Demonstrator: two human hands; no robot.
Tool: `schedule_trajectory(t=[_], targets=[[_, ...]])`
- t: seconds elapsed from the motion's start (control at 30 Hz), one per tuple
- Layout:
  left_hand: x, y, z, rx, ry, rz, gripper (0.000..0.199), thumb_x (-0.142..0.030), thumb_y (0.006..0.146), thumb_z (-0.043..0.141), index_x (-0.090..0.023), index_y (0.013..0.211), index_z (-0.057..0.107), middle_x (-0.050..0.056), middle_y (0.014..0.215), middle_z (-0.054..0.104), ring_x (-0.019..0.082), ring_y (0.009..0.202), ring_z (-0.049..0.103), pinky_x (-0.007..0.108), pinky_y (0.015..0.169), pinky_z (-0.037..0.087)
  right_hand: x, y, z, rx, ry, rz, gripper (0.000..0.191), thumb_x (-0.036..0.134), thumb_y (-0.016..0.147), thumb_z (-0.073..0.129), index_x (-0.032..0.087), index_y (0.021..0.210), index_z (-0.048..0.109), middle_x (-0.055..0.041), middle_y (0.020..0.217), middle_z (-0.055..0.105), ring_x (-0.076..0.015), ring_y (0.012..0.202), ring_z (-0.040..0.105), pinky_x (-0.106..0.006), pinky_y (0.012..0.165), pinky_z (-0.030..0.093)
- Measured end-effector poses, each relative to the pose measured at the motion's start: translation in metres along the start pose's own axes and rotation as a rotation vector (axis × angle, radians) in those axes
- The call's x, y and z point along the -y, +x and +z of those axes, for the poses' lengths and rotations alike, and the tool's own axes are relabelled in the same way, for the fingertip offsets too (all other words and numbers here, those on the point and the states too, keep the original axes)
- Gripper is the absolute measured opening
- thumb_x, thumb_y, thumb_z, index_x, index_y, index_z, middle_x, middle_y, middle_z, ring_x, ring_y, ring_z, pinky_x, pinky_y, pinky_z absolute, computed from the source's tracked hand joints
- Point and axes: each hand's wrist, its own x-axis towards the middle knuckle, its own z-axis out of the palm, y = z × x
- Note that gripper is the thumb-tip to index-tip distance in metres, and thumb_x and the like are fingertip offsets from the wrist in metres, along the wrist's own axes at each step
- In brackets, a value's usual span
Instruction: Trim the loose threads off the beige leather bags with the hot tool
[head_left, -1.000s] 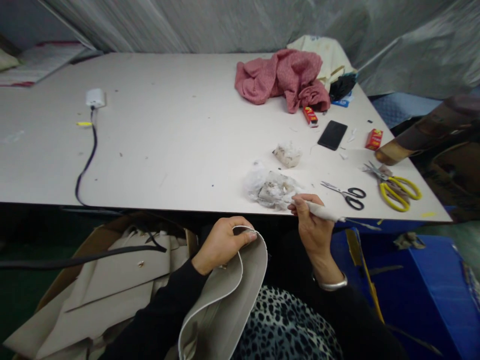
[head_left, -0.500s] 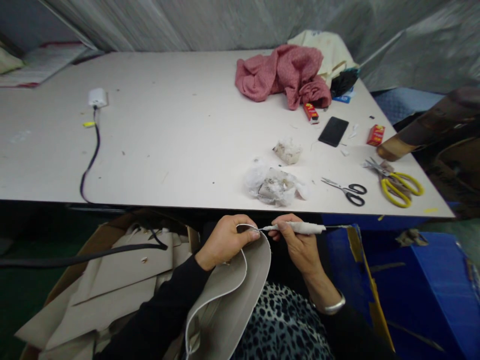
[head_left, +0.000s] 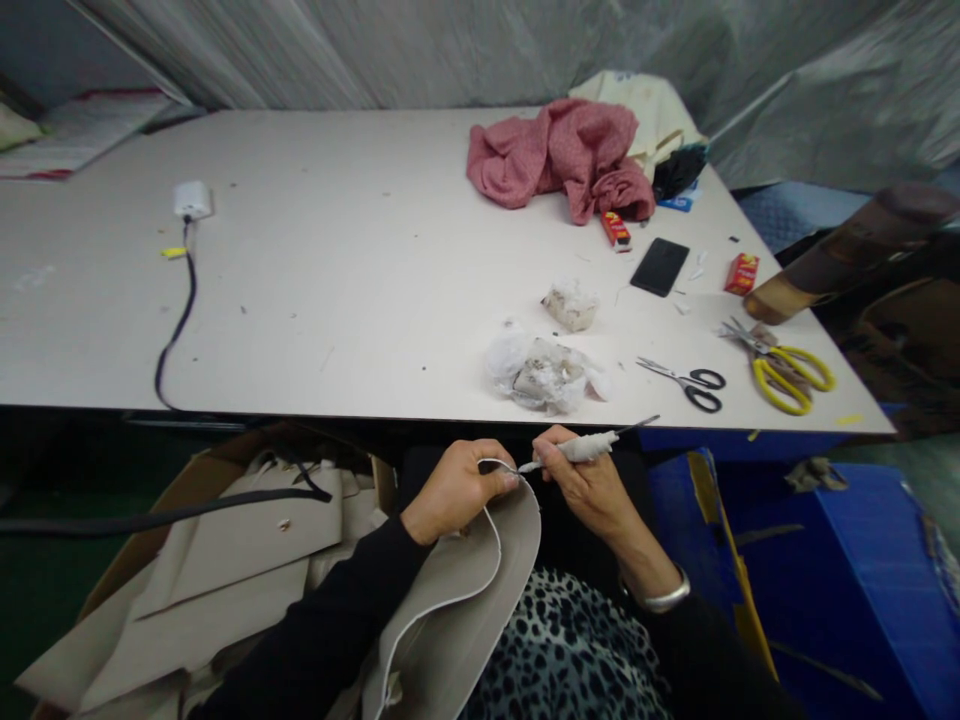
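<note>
My left hand (head_left: 456, 488) is closed, thumb and fingers pinching the upper edge of a beige leather bag piece (head_left: 495, 580) that hangs down over my lap. Its pale rims curve apart into an opening. My right hand (head_left: 581, 482) grips a thin tool (head_left: 589, 447) by a handle wrapped in white material. The tool's narrow front end meets the leather edge right beside my left thumb; whether it goes into the edge is too small to tell. From the back of the wrapping a thin dark rod sticks out to the upper right.
On the table (head_left: 337, 280) lie black scissors (head_left: 682, 380), yellow-handled scissors (head_left: 784, 365), plastic-wrapped lumps (head_left: 551, 372), a dark phone-like slab (head_left: 660, 266) and pink cloth (head_left: 555, 155). A carton (head_left: 112, 590) of beige bags stands at left, blue bins (head_left: 840, 560) at right.
The tool has tilted, its back end rising and turning away from me, while its front end stays at the leather edge. My left hand keeps its pinch. The view has shifted slightly.
</note>
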Motion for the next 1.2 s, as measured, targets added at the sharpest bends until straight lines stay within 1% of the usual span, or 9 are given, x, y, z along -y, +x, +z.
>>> schedule_trajectory(t=[0.1, 0.27, 0.47, 0.53, 0.6, 0.77, 0.83, 1.07, 1.2], targets=[[0.004, 0.001, 0.000, 0.015, -0.054, -0.027, 0.017, -0.031, 0.070, 0.074, -0.014, 0.073, 0.072, 0.000, 0.065, 0.064, 0.015, 0.064, 0.054, 0.028, 0.064, 0.040, -0.008, -0.004, 0.007, -0.097, 0.168, 0.043, 0.036, 0.045, 0.104, 0.054, 0.020, 0.081, 0.065, 0.0020, 0.064, 0.063, -0.0119, 0.059, 0.059, -0.023, 0.059, 0.046], [0.011, 0.001, -0.004, -0.067, -0.126, -0.011, 0.016, -0.029, 0.071, 0.076, -0.014, 0.073, 0.071, 0.000, 0.066, 0.064, 0.014, 0.063, 0.054, 0.026, 0.064, 0.042, -0.014, 0.000, 0.006, -0.418, 0.318, 0.054, 0.031, 0.048, 0.101, 0.061, 0.020, 0.088, 0.070, 0.0000, 0.068, 0.070, -0.0134, 0.060, 0.065, -0.024, 0.058, 0.054], [-0.021, -0.014, -0.041, -0.219, -0.534, -0.037, 0.029, -0.036, 0.068, 0.087, -0.016, 0.077, 0.067, 0.000, 0.063, 0.064, 0.013, 0.056, 0.057, 0.025, 0.058, 0.044, -0.014, 0.024, -0.012, -0.636, 0.203, -0.041, 0.027, 0.046, 0.098, 0.067, 0.020, 0.095, 0.071, -0.0013, 0.077, 0.073, -0.0141, 0.064, 0.068, -0.027, 0.064, 0.059], [-0.028, -0.017, -0.052, -0.279, -0.624, -0.056, 0.034, -0.036, 0.065, 0.090, -0.016, 0.079, 0.066, -0.001, 0.064, 0.066, 0.014, 0.056, 0.059, 0.026, 0.059, 0.047, -0.016, 0.033, -0.014, -0.651, 0.179, -0.062, 0.028, 0.047, 0.097, 0.067, 0.019, 0.095, 0.070, -0.0018, 0.080, 0.072, -0.0147, 0.067, 0.069, -0.029, 0.066, 0.060], [-0.024, -0.016, -0.055, -0.335, -0.610, -0.056, 0.037, -0.038, 0.064, 0.091, -0.016, 0.082, 0.067, 0.000, 0.067, 0.068, 0.015, 0.058, 0.061, 0.027, 0.060, 0.049, -0.018, 0.039, -0.015, -0.651, 0.168, -0.081, 0.029, 0.047, 0.097, 0.067, 0.019, 0.094, 0.070, -0.0020, 0.082, 0.071, -0.0150, 0.068, 0.068, -0.029, 0.066, 0.060], [0.013, -0.004, -0.038, -0.408, -0.293, -0.023, 0.032, -0.041, 0.072, 0.084, -0.014, 0.086, 0.074, 0.006, 0.077, 0.074, 0.019, 0.070, 0.065, 0.031, 0.069, 0.051, -0.025, 0.044, -0.013, -0.600, 0.132, -0.098, 0.027, 0.046, 0.098, 0.066, 0.020, 0.096, 0.069, -0.0018, 0.083, 0.069, -0.0155, 0.072, 0.068, -0.030, 0.070, 0.059], [0.019, -0.001, -0.031, -0.408, -0.154, 0.008, 0.025, -0.038, 0.077, 0.079, -0.014, 0.086, 0.076, 0.007, 0.083, 0.076, 0.021, 0.077, 0.067, 0.033, 0.077, 0.052, -0.027, 0.044, -0.013, -0.581, 0.110, -0.113, 0.027, 0.046, 0.098, 0.064, 0.020, 0.097, 0.069, -0.0019, 0.084, 0.068, -0.0159, 0.073, 0.067, -0.030, 0.071, 0.058], [0.001, 0.003, -0.023, -0.277, 0.128, 0.130, 0.012, -0.029, 0.083, 0.071, -0.017, 0.082, 0.075, 0.004, 0.083, 0.077, 0.021, 0.082, 0.068, 0.033, 0.082, 0.049, -0.023, 0.049, -0.020, -0.469, -0.137, -0.173, 0.028, 0.048, 0.100, 0.062, 0.021, 0.102, 0.070, -0.0057, 0.093, 0.072, -0.0211, 0.088, 0.068, -0.034, 0.082, 0.054], [0.002, 0.008, -0.019, -0.138, 0.114, 0.112, 0.013, -0.029, 0.082, 0.071, -0.016, 0.081, 0.074, 0.004, 0.079, 0.074, 0.020, 0.077, 0.065, 0.031, 0.078, 0.047, -0.018, 0.053, -0.025, -0.445, -0.289, -0.231, 0.025, 0.046, 0.102, 0.061, 0.022, 0.099, 0.070, -0.0048, 0.090, 0.072, -0.0212, 0.085, 0.068, -0.033, 0.081, 0.051]])
